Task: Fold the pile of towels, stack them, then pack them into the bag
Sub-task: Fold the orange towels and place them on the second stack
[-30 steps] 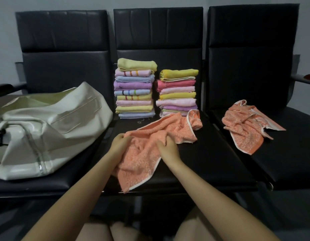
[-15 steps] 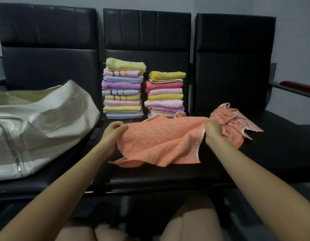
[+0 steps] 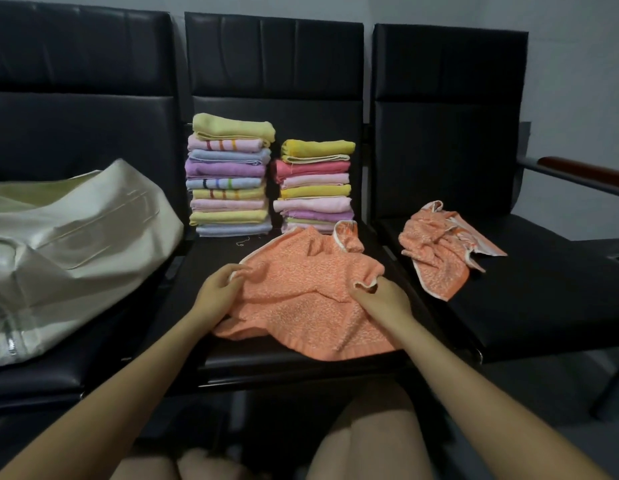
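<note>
Orange terry cloth, nubbly and speckled with a pale bound edge, lies rumpled across the front of the middle seat [image 3: 183, 289], and both hands are on it. The left hand [image 3: 216, 294] has its fingers curled onto the left edge of this orange towel [image 3: 301, 299], pinching the white hem near the corner; the right hand [image 3: 382, 299] grips a bunched corner at the right side, the cloth looped over its fingers. The near part of the towel droops toward the seat's front lip, and I judge that to be the main risk: slick black vinyl gives soft fabric little hold, so a loose pull could slide it off onto the floor. A crooked fold is also likely if the far corner, which is curled up against the right stack [image 3: 315, 187], is not flattened first, and reaching back there could nudge that stack, whose towels sit slightly uneven. Beside it the taller left stack [image 3: 230, 176] holds neat flat folds in yellow, pink, lilac and blue, some with coloured stripes, soft and rounded at the fold. A second orange towel [image 3: 439, 251] waits crumpled on the right seat [image 3: 543, 289]. The cream bag [image 3: 76, 244], smooth and faintly glossy with a zip, slumps on the left seat, nothing packed that I can see.
</note>
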`<state>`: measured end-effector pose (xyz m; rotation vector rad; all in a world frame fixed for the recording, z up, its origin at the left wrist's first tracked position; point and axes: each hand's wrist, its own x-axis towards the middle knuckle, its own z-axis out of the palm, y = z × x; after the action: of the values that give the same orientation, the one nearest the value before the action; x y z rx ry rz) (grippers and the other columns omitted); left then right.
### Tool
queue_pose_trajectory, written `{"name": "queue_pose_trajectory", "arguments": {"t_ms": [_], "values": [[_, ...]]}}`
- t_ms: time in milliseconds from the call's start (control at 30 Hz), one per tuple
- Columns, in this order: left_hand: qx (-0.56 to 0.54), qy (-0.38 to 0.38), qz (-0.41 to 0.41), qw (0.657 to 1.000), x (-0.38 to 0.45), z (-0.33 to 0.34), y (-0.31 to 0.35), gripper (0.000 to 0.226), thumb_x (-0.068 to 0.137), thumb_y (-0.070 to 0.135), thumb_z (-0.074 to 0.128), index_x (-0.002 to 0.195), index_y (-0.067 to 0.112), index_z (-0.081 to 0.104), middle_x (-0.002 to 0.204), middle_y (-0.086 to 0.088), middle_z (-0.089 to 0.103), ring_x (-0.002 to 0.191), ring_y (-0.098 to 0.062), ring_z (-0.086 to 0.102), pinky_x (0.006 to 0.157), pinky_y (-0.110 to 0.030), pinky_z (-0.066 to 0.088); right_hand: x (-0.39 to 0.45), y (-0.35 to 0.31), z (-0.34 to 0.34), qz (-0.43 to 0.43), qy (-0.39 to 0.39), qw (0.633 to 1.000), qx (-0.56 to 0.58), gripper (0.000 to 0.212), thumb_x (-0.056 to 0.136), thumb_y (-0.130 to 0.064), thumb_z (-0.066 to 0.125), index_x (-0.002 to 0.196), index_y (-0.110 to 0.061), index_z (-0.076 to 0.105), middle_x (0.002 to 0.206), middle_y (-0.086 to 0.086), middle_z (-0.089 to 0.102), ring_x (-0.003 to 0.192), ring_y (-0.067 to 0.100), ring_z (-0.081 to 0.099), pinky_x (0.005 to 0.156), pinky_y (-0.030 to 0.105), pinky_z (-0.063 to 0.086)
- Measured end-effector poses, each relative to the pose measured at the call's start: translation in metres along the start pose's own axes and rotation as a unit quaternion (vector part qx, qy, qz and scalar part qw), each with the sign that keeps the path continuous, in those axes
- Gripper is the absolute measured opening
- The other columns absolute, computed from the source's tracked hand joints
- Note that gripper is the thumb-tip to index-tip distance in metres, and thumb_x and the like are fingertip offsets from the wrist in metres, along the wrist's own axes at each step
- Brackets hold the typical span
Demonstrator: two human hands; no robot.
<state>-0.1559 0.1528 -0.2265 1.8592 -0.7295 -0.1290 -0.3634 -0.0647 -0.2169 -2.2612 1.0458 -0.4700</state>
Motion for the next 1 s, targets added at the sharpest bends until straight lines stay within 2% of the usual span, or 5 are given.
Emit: {"name": "queue_pose_trajectory", "arguments": {"t_ms": [200,533,667,767,1000], "values": [[-0.129,0.027,-0.038,0.99,-0.007,-0.007,0.03,0.028,0.1,0.014,0.045,0.091,0.028,0.067,0.106,-0.004,0.065,0.094,-0.017,0.057,0.074,-0.028,0.045,-0.014,-0.033,-0.036,-0.018,-0.021,0.988,0.151,0.04,0.104,-0.031,0.035,0.125,-0.009,0.061,0.124,0.013,0.061,0.114,0.029,0.057,0.09,0.03,0.042],[-0.364,-0.022,-0.063,0.929,-0.009,-0.051,0.099,0.023,0.093,0.002,0.052,0.107,0.015,0.065,0.109,-0.013,0.068,0.095,-0.02,0.067,0.089,-0.034,0.053,-0.038,-0.08,-0.125,0.11,-0.089,0.809,0.571,0.031,0.099,-0.008,0.046,0.068,-0.008,0.051,0.058,0.001,0.053,0.05,0.01,0.051,0.041,0.018,0.045],[-0.012,0.011,-0.062,0.998,-0.016,-0.037,0.059,0.024,0.09,0.0,0.053,0.088,0.018,0.069,0.108,-0.012,0.068,0.097,-0.021,0.062,0.084,-0.03,0.047,-0.026,-0.046,-0.102,0.147,-0.039,0.902,0.405,0.016,0.095,-0.011,0.051,0.081,-0.008,0.058,0.079,0.007,0.058,0.068,0.018,0.053,0.059,0.025,0.04],[0.216,-0.071,-0.045,0.973,-0.024,-0.022,0.027,0.027,0.087,0.001,0.051,0.094,0.016,0.073,0.107,-0.006,0.069,0.1,-0.022,0.063,0.091,-0.031,0.047,-0.014,-0.005,-0.066,0.154,-0.006,0.974,0.168,0.034,0.095,-0.018,0.05,0.124,-0.001,0.056,0.119,0.017,0.06,0.1,0.03,0.057,0.072,0.031,0.043],[0.337,0.02,0.01,0.941,0.005,0.016,0.029,0.019,0.087,0.042,0.057,0.084,0.028,0.069,0.107,0.005,0.044,0.112,-0.014,0.038,0.086,-0.032,0.042,0.028,-0.001,-0.023,-0.028,0.115,0.99,-0.076,0.058,0.092,-0.022,0.053,0.144,-0.008,0.033,0.144,0.016,0.039,0.133,0.033,0.035,0.104,0.043,0.035]]}}
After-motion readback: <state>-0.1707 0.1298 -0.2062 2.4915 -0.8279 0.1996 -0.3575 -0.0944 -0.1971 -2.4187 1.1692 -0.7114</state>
